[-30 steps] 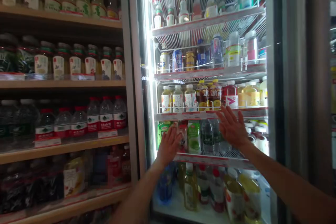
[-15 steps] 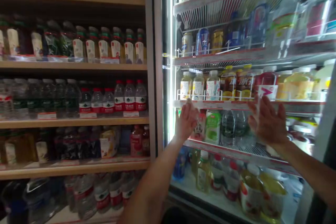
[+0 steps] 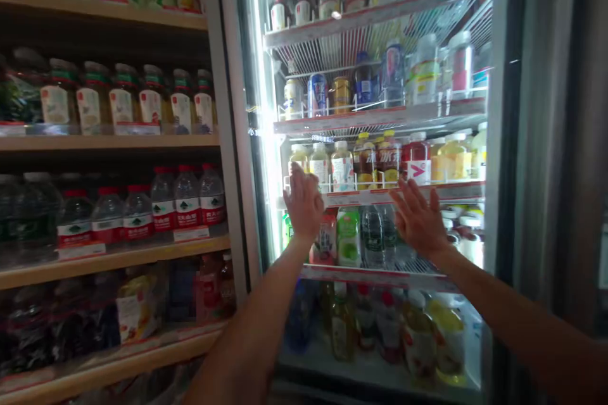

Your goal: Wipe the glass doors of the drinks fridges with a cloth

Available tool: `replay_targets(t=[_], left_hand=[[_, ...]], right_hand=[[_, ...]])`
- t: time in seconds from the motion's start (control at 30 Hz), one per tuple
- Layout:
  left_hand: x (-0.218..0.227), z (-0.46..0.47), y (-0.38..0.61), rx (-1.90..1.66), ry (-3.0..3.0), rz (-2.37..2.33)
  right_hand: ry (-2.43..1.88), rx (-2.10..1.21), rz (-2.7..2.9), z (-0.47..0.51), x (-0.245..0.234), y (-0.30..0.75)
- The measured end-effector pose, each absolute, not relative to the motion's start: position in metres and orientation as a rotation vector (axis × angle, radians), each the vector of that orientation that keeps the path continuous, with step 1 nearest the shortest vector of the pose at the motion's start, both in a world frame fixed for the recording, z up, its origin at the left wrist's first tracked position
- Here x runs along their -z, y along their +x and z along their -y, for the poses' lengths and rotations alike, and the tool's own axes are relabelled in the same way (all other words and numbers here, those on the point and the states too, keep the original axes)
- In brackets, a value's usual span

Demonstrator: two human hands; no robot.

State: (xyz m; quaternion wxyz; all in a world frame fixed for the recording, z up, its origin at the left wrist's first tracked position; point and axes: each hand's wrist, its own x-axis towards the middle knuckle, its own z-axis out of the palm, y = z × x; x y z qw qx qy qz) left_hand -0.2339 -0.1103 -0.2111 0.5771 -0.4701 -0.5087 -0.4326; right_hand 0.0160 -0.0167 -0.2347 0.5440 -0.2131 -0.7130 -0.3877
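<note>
1. So the left hand [image 3: 304,205] has come up from the lower shelf and now overlaps the pale bottles [image 3: 342,168] at its 12 o'clock.
2. Right hand [image 3: 419,221] hasn't really moved vs the shelf; red bottle [image 3: 417,164] at its 12.
3. Both grips are spread wide with nothing in them, so no drink's been taken, I'd say. Can't tell if they're touching anything.
4. Fridge [image 3: 370,372] holds bottles and cans; green pack [image 3: 349,237] sits at the left hand's 4 o'clock.
5. Wooden shelves [image 3: 109,144] at 9: more bottles.

Wooden shelves [image 3: 114,143] stand left of a grey upright [image 3: 226,76] and bright strip light [image 3: 260,44].
</note>
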Motion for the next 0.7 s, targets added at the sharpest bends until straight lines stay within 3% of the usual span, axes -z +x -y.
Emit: replay_targets(t=[0.13, 0.27, 0.33, 0.5, 0.7], left_hand=[[0.207, 0.107, -0.224, 0.562, -1.487, 0.823], [0.191, 0.104, -0.225, 1.078, -1.099, 1.151], [0.189, 0.102, -0.218, 1.132, -1.077, 1.197], [0.193, 0.104, -0.211, 0.545, -1.535, 0.863], [0.175, 0.109, -0.233, 1.141, -0.897, 1.279]], right_hand=[[-0.517, 0.93, 1.695, 0.017, 0.234, 0.016], [-0.518, 0.917, 1.709, 0.017, 0.234, 0.016], [-0.516, 0.919, 1.705, 0.017, 0.234, 0.016], [-0.516, 0.928, 1.709, 0.017, 0.233, 0.017], [-0.526, 0.912, 1.733, 0.017, 0.234, 0.017]])
